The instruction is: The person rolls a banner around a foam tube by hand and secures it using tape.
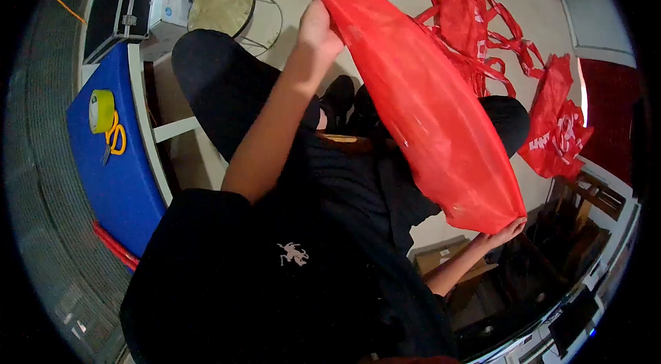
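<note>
A red bag (427,109) of thin, slightly shiny fabric is stretched at a slant across my lap, from upper left to lower right. My left hand (320,28) grips its upper end, with most of the fingers hidden behind the material. At the lower right corner, my right hand (506,232) pinches the edge between thumb and fingers. The bag looks flattened and folded lengthwise, with its underside out of sight.
Red bags with long handles (465,23) and crumpled red bags (558,123) lie on the floor. A round stool (222,6) stands near my knee. On the blue bench (110,178) are tape (102,111) and yellow-handled scissors (116,138). A cardboard box (441,257) sits by my right arm.
</note>
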`<state>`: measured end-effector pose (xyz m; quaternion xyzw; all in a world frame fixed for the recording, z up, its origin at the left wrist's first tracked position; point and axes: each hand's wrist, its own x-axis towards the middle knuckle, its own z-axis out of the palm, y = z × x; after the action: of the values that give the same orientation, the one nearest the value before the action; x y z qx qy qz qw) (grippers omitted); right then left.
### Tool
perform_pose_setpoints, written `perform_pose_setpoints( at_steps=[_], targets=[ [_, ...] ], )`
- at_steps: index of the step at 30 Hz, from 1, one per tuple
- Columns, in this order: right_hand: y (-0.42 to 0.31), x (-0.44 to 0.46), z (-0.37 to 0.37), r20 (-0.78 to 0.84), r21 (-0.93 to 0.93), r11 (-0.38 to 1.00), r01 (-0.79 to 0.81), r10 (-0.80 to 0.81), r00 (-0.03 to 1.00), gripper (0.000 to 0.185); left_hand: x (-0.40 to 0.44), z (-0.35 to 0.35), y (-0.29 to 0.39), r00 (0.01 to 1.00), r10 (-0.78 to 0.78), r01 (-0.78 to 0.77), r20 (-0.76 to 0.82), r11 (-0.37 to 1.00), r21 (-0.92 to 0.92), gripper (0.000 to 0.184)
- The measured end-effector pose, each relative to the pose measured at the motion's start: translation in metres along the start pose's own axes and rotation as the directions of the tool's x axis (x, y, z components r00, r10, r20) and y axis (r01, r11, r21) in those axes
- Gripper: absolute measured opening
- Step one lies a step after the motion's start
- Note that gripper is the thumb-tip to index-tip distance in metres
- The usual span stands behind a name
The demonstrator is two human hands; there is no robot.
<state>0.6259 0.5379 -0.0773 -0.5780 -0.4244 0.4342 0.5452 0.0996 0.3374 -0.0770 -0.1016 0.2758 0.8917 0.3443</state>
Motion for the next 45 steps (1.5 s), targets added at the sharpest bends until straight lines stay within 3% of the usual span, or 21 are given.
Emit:
perform_pose_setpoints(
  at_steps=[1, 2, 4, 7, 12, 15, 17, 22, 29, 31, 35, 38, 40, 41, 43, 45],
  targets=[
    [-0.004, 0.003, -0.001, -0.023, -0.043, 0.998, 0.042, -0.043, 0.999, 0.043, 0.003, 0.001, 0.004, 0.988, -0.031, 0.045, -0.153, 0.996, 0.083, 0.019],
    [-0.01, 0.005, 0.001, -0.022, -0.041, 0.998, 0.044, -0.045, 0.999, 0.043, 0.003, 0.0, 0.006, 0.988, -0.03, 0.043, -0.152, 0.996, 0.082, 0.019],
    [-0.021, 0.002, 0.002, -0.015, -0.022, 0.999, 0.041, -0.042, 0.999, 0.041, -0.002, -0.005, 0.01, 0.973, 0.077, -0.017, -0.218, 0.964, 0.264, 0.015],
    [-0.01, 0.015, -0.009, -0.031, 0.0, 0.998, 0.069, -0.069, 0.997, 0.04, -0.015, -0.002, 0.019, 0.995, 0.069, -0.039, -0.07, 0.933, 0.357, 0.014],
    [-0.009, 0.017, -0.006, 0.002, 0.048, 0.997, 0.054, -0.054, 0.999, 0.039, -0.021, -0.003, 0.022, 0.998, 0.048, -0.034, -0.041, 0.954, 0.298, 0.015],
    [-0.013, 0.011, -0.001, 0.012, 0.007, 0.999, 0.033, -0.033, 0.999, 0.043, -0.031, -0.001, 0.025, 1.0, 0.029, -0.028, 0.001, 0.965, 0.26, 0.017],
    [-0.017, 0.007, 0.0, 0.022, -0.124, 0.991, -0.045, 0.048, 0.999, 0.051, -0.033, 0.003, 0.028, 1.0, 0.021, -0.021, 0.006, 0.964, 0.264, 0.018],
    [-0.008, 0.005, 0.0, 0.076, -0.183, 0.983, -0.033, 0.047, 0.996, 0.058, -0.03, -0.002, 0.031, 0.991, -0.061, 0.034, 0.123, 0.978, 0.205, 0.018],
    [-0.023, -0.003, 0.012, 0.039, -0.137, 0.989, -0.051, 0.056, 0.998, 0.053, -0.032, 0.004, 0.036, 0.989, -0.109, 0.08, 0.104, 0.965, 0.25, 0.018],
    [-0.027, 0.001, 0.008, 0.011, -0.154, 0.987, -0.038, 0.04, 0.999, 0.05, -0.031, 0.006, 0.035, 0.997, -0.071, 0.067, 0.008, 0.965, 0.255, 0.02],
    [-0.046, 0.004, 0.002, -0.016, -0.025, 0.986, 0.167, -0.168, 0.986, 0.04, -0.025, 0.004, 0.037, 0.998, 0.025, -0.007, -0.051, 0.946, 0.323, 0.027],
    [-0.08, 0.003, 0.006, 0.015, -0.013, 0.888, 0.459, -0.459, 0.888, 0.034, -0.012, -0.002, 0.049, 0.994, -0.106, 0.113, -0.041, 0.956, 0.271, 0.028],
    [-0.12, -0.018, 0.025, -0.029, -0.006, 0.847, 0.531, -0.531, 0.847, 0.036, 0.003, -0.025, 0.048, 0.986, -0.164, 0.141, 0.022, 0.903, 0.406, 0.028],
    [-0.132, -0.017, 0.025, -0.035, -0.005, 0.851, 0.525, -0.525, 0.85, 0.036, 0.003, -0.027, 0.048, 0.986, -0.165, 0.141, 0.022, 0.899, 0.415, 0.028],
    [-0.15, -0.018, 0.021, 0.012, -0.097, 0.682, 0.725, -0.728, 0.686, 0.046, 0.003, -0.029, 0.049, 0.966, -0.255, 0.228, 0.045, 0.92, 0.32, 0.029],
    [-0.165, -0.021, 0.022, -0.008, -0.119, 0.657, 0.744, -0.75, 0.661, 0.048, 0.006, -0.037, 0.047, 0.966, -0.258, 0.233, 0.03, 0.912, 0.338, 0.027]
  ],
)
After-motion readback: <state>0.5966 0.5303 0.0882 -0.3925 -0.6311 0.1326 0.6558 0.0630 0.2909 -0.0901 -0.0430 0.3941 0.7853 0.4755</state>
